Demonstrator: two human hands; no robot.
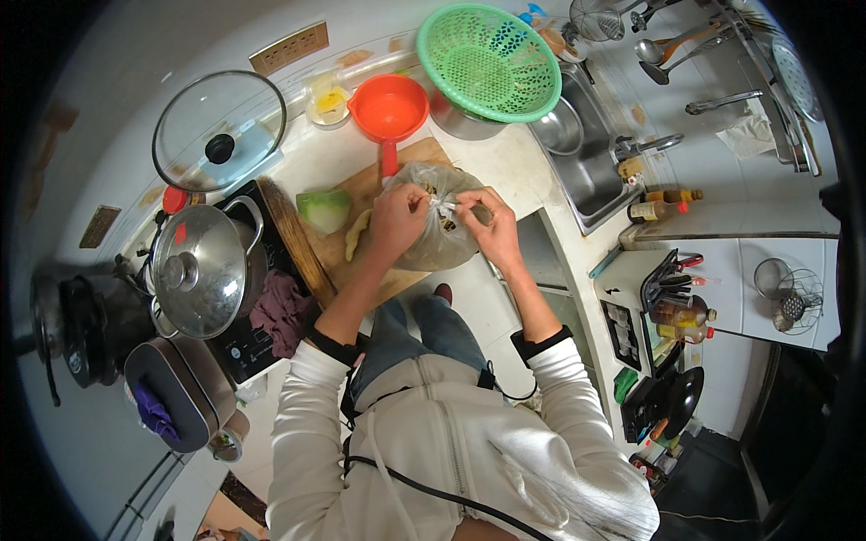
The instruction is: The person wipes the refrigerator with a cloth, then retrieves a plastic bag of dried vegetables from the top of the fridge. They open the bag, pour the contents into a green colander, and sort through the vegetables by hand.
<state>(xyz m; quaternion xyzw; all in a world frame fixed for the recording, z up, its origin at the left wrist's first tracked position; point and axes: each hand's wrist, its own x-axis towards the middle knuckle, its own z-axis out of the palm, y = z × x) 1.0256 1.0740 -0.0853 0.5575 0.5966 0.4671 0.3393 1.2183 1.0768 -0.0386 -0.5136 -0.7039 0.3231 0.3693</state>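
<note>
A translucent plastic bag (433,253) sits on the wooden cutting board (365,186), gathered into a twist or knot at its top. Brownish pieces show through the film, too blurred to name. My left hand (402,220) pinches the gathered plastic from one side. From the other side, my right hand (490,226) grips the plastic between thumb and fingers. Left of the bag lie a chunk of pale green vegetable (323,211) and a yellowish, curved peel-like strip (357,233). The bag reaches past the board's right edge.
Behind the board are a red plastic ladle (390,108) and a green colander (490,67) on a metal pot. A lidded steel pot (199,270) and a purple cloth (279,311) are at left, beside a glass lid (220,128). The sink (585,172) lies right.
</note>
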